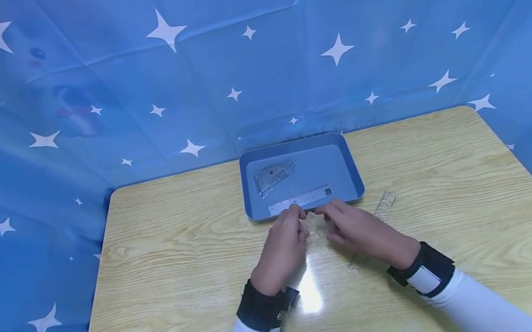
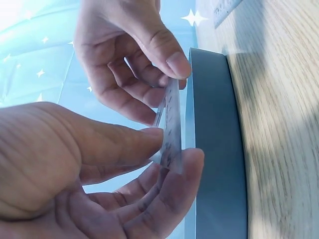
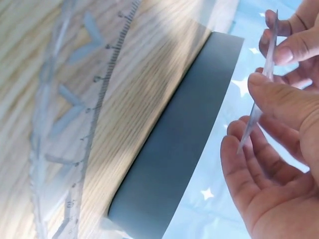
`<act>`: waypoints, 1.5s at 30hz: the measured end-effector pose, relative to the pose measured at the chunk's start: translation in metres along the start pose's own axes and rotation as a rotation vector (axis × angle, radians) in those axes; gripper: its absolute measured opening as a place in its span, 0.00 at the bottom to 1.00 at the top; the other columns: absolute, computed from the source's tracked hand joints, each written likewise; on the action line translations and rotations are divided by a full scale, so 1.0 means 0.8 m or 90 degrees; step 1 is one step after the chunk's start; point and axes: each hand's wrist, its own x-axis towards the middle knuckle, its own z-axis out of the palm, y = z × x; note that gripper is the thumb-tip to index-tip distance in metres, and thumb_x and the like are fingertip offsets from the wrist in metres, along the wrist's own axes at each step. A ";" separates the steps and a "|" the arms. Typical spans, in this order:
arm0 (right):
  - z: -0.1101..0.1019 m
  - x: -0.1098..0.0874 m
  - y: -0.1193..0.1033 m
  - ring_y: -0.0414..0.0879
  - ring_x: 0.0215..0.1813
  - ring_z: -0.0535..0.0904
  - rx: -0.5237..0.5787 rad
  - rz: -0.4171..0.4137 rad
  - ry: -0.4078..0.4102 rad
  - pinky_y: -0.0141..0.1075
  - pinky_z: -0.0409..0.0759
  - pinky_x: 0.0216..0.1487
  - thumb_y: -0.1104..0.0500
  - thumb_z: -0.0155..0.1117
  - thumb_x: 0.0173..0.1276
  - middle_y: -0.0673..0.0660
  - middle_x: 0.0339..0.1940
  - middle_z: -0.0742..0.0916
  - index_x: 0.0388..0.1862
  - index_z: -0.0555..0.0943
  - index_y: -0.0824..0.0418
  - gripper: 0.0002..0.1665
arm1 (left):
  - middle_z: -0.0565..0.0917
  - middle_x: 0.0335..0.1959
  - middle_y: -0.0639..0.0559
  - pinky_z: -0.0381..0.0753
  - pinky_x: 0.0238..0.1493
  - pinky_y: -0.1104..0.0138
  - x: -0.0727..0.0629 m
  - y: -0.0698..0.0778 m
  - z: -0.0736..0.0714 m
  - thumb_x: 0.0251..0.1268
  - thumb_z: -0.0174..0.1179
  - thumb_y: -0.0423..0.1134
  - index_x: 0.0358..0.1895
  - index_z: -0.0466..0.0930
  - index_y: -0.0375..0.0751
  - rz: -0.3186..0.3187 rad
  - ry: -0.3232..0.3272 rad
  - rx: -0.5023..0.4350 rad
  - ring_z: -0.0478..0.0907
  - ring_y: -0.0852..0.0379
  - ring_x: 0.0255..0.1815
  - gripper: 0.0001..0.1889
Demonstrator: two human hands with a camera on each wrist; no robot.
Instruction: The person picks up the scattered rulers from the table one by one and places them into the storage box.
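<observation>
Both hands hold one thin, clear plastic measuring piece with a printed scale, in front of the tray's near edge. My left hand pinches one end between thumb and fingers. The right hand pinches the other end, thumb against its face. Seen nearly edge-on in both wrist views, the piece does not show its full outline. A long clear ruler lies slanted on the table, partly hidden beneath the right forearm. Its scale and angular cut-outs show close up in the right wrist view.
A blue tray stands at the back of the wooden table. Inside it lie a clear ruler and a flat, clear bundle with dark markings. Behind the table hangs a blue star-patterned cloth.
</observation>
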 end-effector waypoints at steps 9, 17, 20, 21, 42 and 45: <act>0.001 0.003 0.005 0.48 0.49 0.83 -0.052 -0.061 0.089 0.41 0.85 0.47 0.60 0.79 0.62 0.57 0.51 0.85 0.61 0.79 0.60 0.29 | 0.76 0.40 0.50 0.80 0.40 0.63 -0.002 0.002 -0.004 0.69 0.62 0.26 0.62 0.75 0.38 -0.002 0.016 0.018 0.75 0.56 0.38 0.20; -0.001 0.011 0.001 0.50 0.49 0.83 -0.051 -0.061 0.103 0.43 0.84 0.48 0.61 0.79 0.62 0.58 0.48 0.85 0.57 0.81 0.63 0.25 | 0.76 0.51 0.43 0.84 0.48 0.57 -0.002 0.003 -0.004 0.67 0.66 0.28 0.68 0.73 0.35 0.005 0.017 0.045 0.79 0.50 0.44 0.26; -0.003 0.014 -0.001 0.49 0.48 0.83 -0.061 -0.056 0.096 0.42 0.84 0.48 0.60 0.78 0.62 0.57 0.47 0.85 0.57 0.81 0.63 0.25 | 0.73 0.59 0.42 0.85 0.49 0.57 -0.001 0.005 -0.005 0.63 0.71 0.33 0.68 0.72 0.35 0.000 0.018 0.062 0.82 0.48 0.48 0.30; -0.004 0.016 -0.001 0.49 0.48 0.83 -0.066 -0.055 0.095 0.42 0.84 0.48 0.60 0.78 0.63 0.57 0.46 0.85 0.57 0.81 0.63 0.25 | 0.72 0.61 0.41 0.85 0.50 0.57 -0.001 0.006 -0.005 0.62 0.73 0.34 0.68 0.72 0.35 0.003 0.020 0.070 0.82 0.47 0.49 0.32; -0.015 0.060 -0.002 0.54 0.55 0.83 -0.089 -0.049 0.100 0.43 0.84 0.56 0.61 0.80 0.60 0.59 0.50 0.86 0.57 0.84 0.64 0.26 | 0.74 0.64 0.37 0.86 0.50 0.57 0.033 0.000 -0.026 0.62 0.71 0.29 0.65 0.75 0.29 0.077 0.035 0.216 0.83 0.42 0.53 0.28; -0.016 0.070 -0.001 0.55 0.55 0.83 -0.100 -0.045 0.096 0.44 0.84 0.56 0.61 0.80 0.61 0.60 0.51 0.87 0.57 0.84 0.64 0.25 | 0.74 0.64 0.37 0.86 0.48 0.58 0.039 -0.004 -0.030 0.63 0.70 0.30 0.65 0.75 0.29 0.076 0.031 0.219 0.84 0.43 0.50 0.27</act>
